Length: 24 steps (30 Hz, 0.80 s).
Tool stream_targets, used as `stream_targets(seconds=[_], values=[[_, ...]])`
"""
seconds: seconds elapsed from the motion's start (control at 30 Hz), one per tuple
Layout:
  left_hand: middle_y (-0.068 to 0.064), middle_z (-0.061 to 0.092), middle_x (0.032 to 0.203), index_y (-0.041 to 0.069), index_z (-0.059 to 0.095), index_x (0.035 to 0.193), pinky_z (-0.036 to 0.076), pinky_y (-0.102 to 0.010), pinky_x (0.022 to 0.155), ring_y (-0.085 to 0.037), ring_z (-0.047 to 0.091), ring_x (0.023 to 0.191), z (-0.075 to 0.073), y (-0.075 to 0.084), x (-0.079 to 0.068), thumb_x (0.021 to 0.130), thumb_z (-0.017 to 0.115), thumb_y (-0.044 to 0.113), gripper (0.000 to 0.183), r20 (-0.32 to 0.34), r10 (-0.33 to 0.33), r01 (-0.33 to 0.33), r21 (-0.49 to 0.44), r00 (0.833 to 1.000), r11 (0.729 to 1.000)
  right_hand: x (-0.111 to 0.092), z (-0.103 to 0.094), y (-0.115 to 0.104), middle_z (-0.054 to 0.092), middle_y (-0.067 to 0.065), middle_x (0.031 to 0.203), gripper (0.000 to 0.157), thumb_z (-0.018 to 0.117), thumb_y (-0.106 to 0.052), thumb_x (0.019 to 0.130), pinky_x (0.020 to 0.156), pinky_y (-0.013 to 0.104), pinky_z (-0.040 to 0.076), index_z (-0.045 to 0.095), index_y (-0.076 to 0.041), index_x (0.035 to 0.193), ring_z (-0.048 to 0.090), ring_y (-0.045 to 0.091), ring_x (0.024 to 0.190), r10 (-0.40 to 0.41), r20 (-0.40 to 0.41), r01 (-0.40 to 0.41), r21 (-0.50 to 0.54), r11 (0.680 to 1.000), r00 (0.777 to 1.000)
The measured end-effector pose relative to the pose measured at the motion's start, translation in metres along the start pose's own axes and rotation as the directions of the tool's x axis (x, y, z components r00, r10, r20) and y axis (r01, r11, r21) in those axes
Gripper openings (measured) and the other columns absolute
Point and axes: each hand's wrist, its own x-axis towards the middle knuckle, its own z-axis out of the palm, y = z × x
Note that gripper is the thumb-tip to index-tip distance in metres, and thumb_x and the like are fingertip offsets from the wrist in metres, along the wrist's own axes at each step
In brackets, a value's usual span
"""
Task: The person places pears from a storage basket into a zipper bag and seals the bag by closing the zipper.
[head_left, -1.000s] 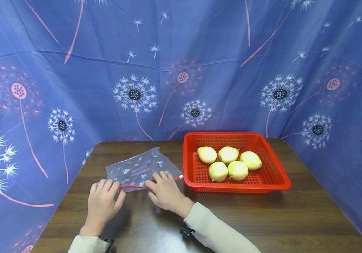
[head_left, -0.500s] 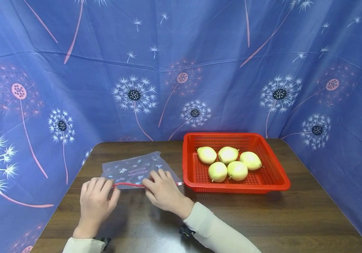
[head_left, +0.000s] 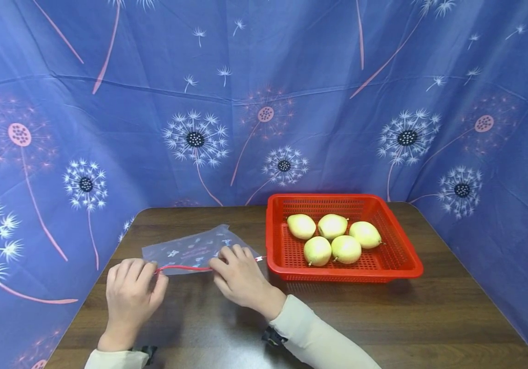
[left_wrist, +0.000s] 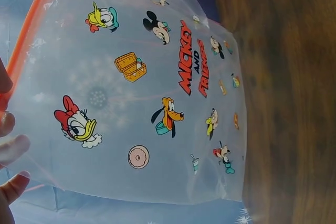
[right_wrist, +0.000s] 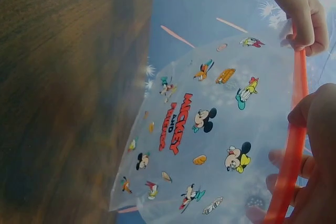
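Red basket (head_left: pixel 344 274) w/ 5 pears (head_left: pixel 317 251) nr bag (head_left: pixel 199 247); L fingers (head_left: pixel 145 271), R fingers (head_left: pixel 227 257) pinch zip (head_left: pixel 184 267).

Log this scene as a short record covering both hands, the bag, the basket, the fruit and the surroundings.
Left hand: pinches one end of the red zip strip
Right hand: grips the strip nearer its other end, by the white slider
Bag: clear plastic, cartoon print, lettered "Mickey and Friends"
Basket: red, perforated, right of the bag; contact with the bag unclear
Fruit: five pale yellow pears, all in the basket
Surface: dark wooden table
Backdrop: blue cloth with dandelion pattern
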Motion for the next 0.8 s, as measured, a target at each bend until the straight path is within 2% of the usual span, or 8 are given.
stream_targets(seconds=[0.63, 0.8], values=[[-0.013, 0.05, 0.062, -0.001, 0.053, 0.067, 0.032, -0.053, 0.058, -0.039, 0.049, 0.06, -0.002, 0.005, 0.023, 0.077, 0.05, 0.013, 0.018, -0.107, 0.008, -0.011, -0.024, 0.994, 1.0, 0.004, -0.014, 0.009, 0.054, -0.001, 0.091, 0.013, 0.058, -0.016, 0.086, 0.072, 0.038, 0.043, 0.065, -0.02, 0.097, 0.048, 0.019, 0.08, -0.003, -0.096, 0.002, -0.019, 1.0, 0.995], [-0.013, 0.05, 0.062, -0.002, 0.054, 0.067, 0.031, -0.053, 0.058, -0.039, 0.048, 0.06, -0.003, 0.006, 0.027, 0.08, 0.049, 0.014, 0.021, -0.117, 0.011, -0.015, -0.027, 0.993, 1.0, 0.006, -0.017, 0.012, 0.054, -0.001, 0.089, 0.013, 0.057, -0.016, 0.086, 0.073, 0.04, 0.044, 0.065, -0.019, 0.096, 0.049, 0.02, 0.078, -0.028, -0.146, 0.023, -0.035, 0.999, 0.989]])
